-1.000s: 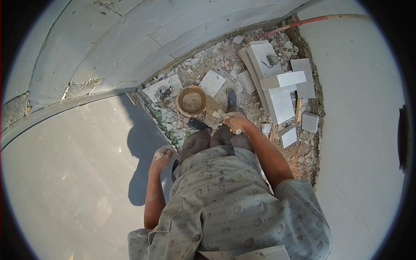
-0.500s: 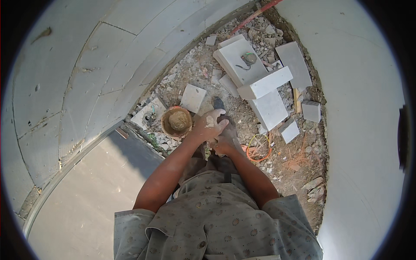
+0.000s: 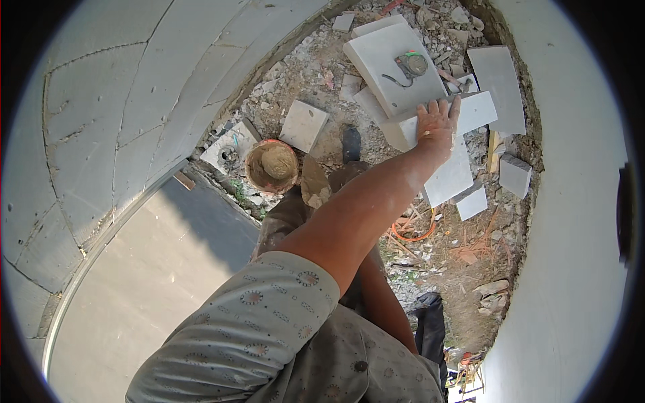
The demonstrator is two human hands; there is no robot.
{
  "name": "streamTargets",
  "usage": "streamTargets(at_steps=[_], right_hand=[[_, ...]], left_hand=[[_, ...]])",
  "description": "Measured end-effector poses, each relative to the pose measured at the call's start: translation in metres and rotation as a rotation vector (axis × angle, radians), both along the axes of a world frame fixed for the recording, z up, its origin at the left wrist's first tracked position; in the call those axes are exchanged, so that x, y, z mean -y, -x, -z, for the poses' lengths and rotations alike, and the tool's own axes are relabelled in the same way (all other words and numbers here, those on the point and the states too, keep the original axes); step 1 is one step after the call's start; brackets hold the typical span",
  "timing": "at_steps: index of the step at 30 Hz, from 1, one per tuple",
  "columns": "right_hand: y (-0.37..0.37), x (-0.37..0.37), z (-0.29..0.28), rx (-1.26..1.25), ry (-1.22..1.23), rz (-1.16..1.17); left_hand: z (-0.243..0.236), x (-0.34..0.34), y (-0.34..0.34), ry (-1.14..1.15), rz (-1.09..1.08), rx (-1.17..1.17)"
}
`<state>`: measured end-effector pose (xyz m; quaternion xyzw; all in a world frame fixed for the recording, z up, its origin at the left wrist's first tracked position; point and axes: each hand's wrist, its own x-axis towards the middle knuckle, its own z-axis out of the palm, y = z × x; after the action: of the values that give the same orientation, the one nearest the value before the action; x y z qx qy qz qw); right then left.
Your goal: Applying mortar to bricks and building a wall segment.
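My left hand reaches far out to the right, its fingers spread over the near end of a white block. This block lies across other white blocks. My left forearm crosses in front of my body and hides my right hand; only part of the right forearm shows below it. Between the bucket and my left arm, a flat brownish blade-like piece carries mortar-coloured lumps; what holds it is hidden. An orange-brown bucket with tan mortar inside stands to the left.
A tape measure rests on a large white slab. Loose block pieces and rubble cover the ground. An orange coil lies right of my legs. A block wall rises on the left, a smooth pale wall on the right.
My hands were together in front of me. The left one has moved up and right onto the white block, and the right one has become hidden behind the left arm. The view has shifted.
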<state>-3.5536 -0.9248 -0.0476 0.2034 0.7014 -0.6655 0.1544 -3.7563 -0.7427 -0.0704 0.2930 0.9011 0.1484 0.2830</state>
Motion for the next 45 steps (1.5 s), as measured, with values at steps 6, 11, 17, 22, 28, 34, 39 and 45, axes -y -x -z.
streamTargets(at_steps=[6, 11, 17, 22, 28, 34, 39, 45], right_hand=[[-0.009, 0.009, 0.033, 0.533, -0.033, -0.237], [0.005, 0.015, 0.037, 0.442, -0.23, -0.422], [0.058, 0.061, 0.074, 0.449, -0.274, -0.678], [0.105, 0.12, 0.176, 0.238, -0.493, -1.094], [0.101, 0.184, 0.279, 0.184, -0.682, -1.071], [0.112, 0.15, 0.296, 0.521, 0.049, -1.086], [0.142, 0.088, 0.187, 0.801, 0.256, -0.936], [0.123, 0.092, 0.078, 0.689, 0.251, -0.913]], left_hand=[[-0.025, 0.083, 0.054, -0.073, -0.081, 0.258], [-0.07, 0.256, 0.054, -0.113, -0.393, 0.057], [-0.129, 0.456, -0.009, 0.3, -0.894, -0.105], [-0.131, 0.574, -0.093, 0.392, -1.158, -0.085], [-0.133, 0.617, -0.187, 0.303, -1.354, 0.073], [-0.129, 0.628, -0.246, 0.111, -1.403, 0.19], [-0.124, 0.622, -0.255, 0.17, -1.329, 0.238], [-0.114, 0.62, -0.25, 0.126, -1.259, 0.202]])
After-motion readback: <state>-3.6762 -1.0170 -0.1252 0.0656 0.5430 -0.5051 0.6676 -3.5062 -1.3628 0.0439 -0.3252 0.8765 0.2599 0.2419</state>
